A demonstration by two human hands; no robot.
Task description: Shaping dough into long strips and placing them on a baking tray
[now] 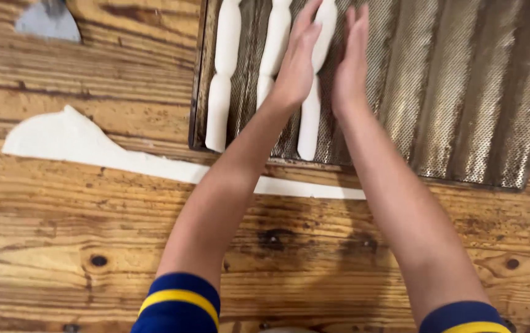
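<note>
While you lean over the wooden table (80, 228), both your arms stretch out to the metal baking tray (462, 92) that lies at the table's far edge. Your left hand (297, 58) and your right hand (350, 61) stand on edge, palms facing each other, fingers straight and held together, with a long white dough stick (312, 120) between them. The left palm presses against the upper part of that stick; the right palm stands just beside it, and you cannot tell from here whether it touches. Neither hand is closed around the dough: both are flat and open.

The stick lies lengthwise in one of the tray's perforated grooves, the third from the tray's left edge, its near end close to the tray's near rim. Two more dough sticks fill the grooves to its left: one (222, 80) next to the tray's left rim and one (272, 52) just beside your left hand. The grooves toward the tray's right edge show only bare metal.

On the table, a thin white sheet of dough (68, 139) spreads from the left side along the tray's near rim. A grey scraper (48, 21) lies at the far left corner
</note>
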